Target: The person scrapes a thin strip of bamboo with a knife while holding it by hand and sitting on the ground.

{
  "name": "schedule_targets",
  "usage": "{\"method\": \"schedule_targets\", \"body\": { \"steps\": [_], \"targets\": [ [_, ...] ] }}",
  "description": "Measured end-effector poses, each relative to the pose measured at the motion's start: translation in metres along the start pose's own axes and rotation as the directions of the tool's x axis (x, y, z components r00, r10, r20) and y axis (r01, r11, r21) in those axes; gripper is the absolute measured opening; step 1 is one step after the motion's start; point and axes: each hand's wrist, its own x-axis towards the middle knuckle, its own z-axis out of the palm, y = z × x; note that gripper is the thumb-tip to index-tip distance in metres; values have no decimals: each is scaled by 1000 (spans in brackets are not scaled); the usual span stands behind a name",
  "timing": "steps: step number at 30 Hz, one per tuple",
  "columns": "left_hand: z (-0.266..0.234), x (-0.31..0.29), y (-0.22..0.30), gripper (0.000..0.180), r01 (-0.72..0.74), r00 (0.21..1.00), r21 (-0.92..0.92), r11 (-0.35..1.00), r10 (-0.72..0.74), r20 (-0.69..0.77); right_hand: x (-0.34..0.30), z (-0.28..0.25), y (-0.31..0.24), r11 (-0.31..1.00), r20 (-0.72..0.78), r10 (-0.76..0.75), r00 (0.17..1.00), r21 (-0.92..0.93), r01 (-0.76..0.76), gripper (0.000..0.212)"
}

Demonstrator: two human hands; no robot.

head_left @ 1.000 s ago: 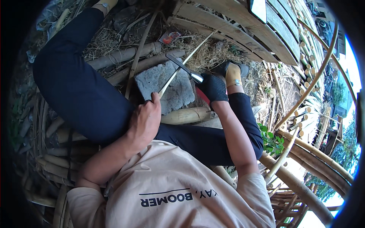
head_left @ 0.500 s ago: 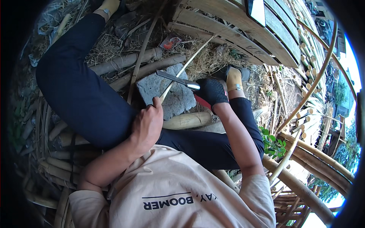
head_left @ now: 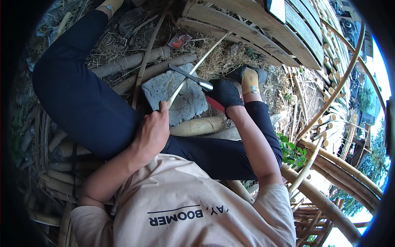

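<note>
My left hand (head_left: 154,128) is closed around the near end of a thin, pale bamboo strip (head_left: 202,61), thumb on top. The strip slants away to the upper right, over a rough grey stone block (head_left: 160,88). My right hand (head_left: 225,95), in a black and red glove, is closed on a knife; its handle is mostly hidden in the fingers. The knife's dark, straight blade (head_left: 183,73) points left and crosses the strip above the block. Whether the blade cuts into the strip or only rests against it, I cannot tell.
Bamboo poles (head_left: 199,126) lie around the block. A slatted wooden pallet (head_left: 247,31) stands at the far side, with a dark flat device (head_left: 276,10) on it. Dry straw covers the ground. My bent legs (head_left: 82,92) frame the work; cut bamboo is stacked at right.
The whole view has shifted slightly. Against the block, the knife has slid a little farther along the strip, away from my left hand. Both hands keep their hold.
</note>
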Motion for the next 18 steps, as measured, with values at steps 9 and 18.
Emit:
{"method": "schedule_targets", "body": {
  "steps": [9,18],
  "targets": [
    [1,2,-2,24,10,999,-168,986,-19,-50,33,2,40,990,-94,-67,993,-130,54,26],
    [4,-3,-4,24,2,997,-132,991,-12,-76,18,-5,26,998,-105,28,994,-54,-33,27]
  ]
}}
